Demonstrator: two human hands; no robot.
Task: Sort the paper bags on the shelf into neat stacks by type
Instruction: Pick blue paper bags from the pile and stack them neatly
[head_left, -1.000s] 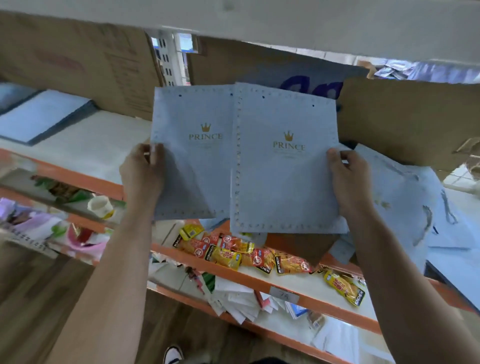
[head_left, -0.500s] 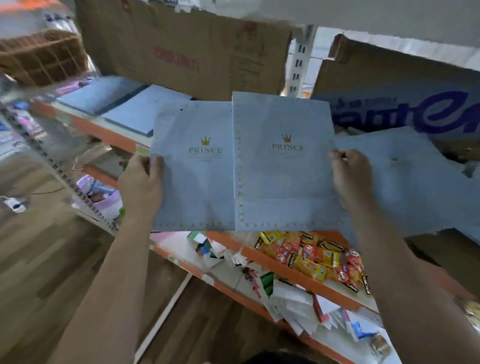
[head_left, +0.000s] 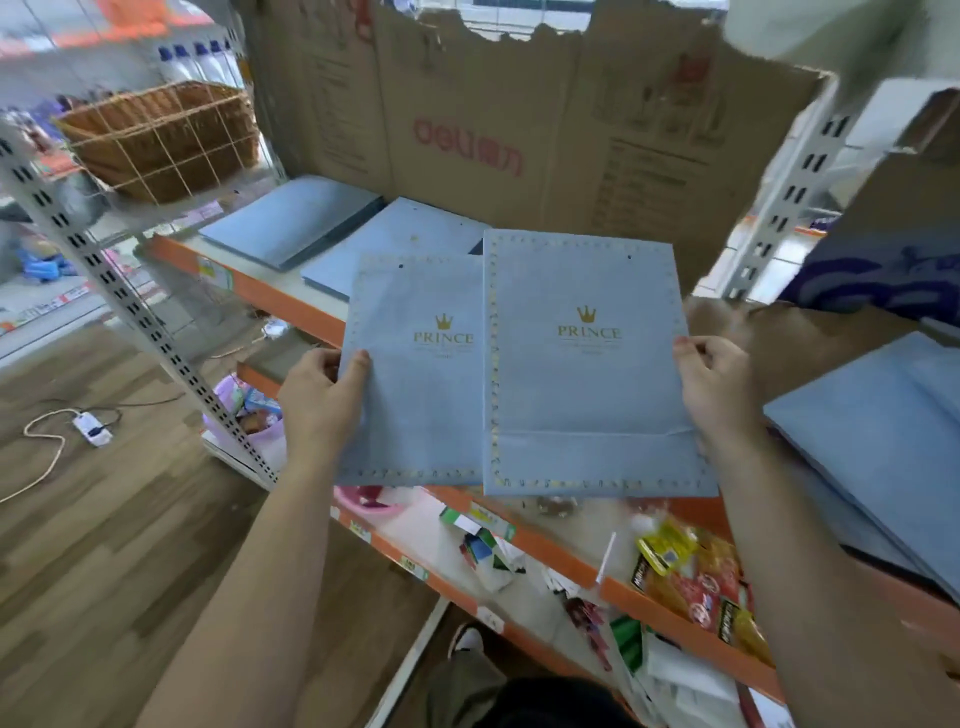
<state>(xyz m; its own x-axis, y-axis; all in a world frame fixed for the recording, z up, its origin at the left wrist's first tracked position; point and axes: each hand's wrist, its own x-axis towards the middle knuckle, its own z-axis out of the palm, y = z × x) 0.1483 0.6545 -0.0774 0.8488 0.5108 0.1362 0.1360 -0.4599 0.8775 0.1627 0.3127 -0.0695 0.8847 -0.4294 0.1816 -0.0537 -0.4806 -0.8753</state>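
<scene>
Two flat blue paper bags with a gold crown and "PRINCE" print are held up side by side in front of the shelf. My left hand (head_left: 324, 392) grips the left bag (head_left: 421, 395) by its left edge. The right bag (head_left: 587, 395) overlaps it and is pinched at its right edge by my right hand (head_left: 714, 384). Behind them, on the orange-edged shelf (head_left: 249, 283), lie two neat stacks of blue bags: one at the far left (head_left: 291, 221), one (head_left: 395, 244) partly hidden by the held bags. Another blue stack (head_left: 878, 436) lies at the right.
A large brown cardboard sheet (head_left: 519, 130) stands behind the stacks. A wicker basket (head_left: 161, 137) sits in a wire rack at upper left. The lower shelf holds snack packets (head_left: 696, 582) and loose papers. A white perforated upright (head_left: 130, 312) slants at left; a power strip (head_left: 93, 428) lies on the wood floor.
My view has swung left and down along the shelf, carrying both held bags with it. The two stacks at the left now lie right behind the bags. Both grips are unchanged.
</scene>
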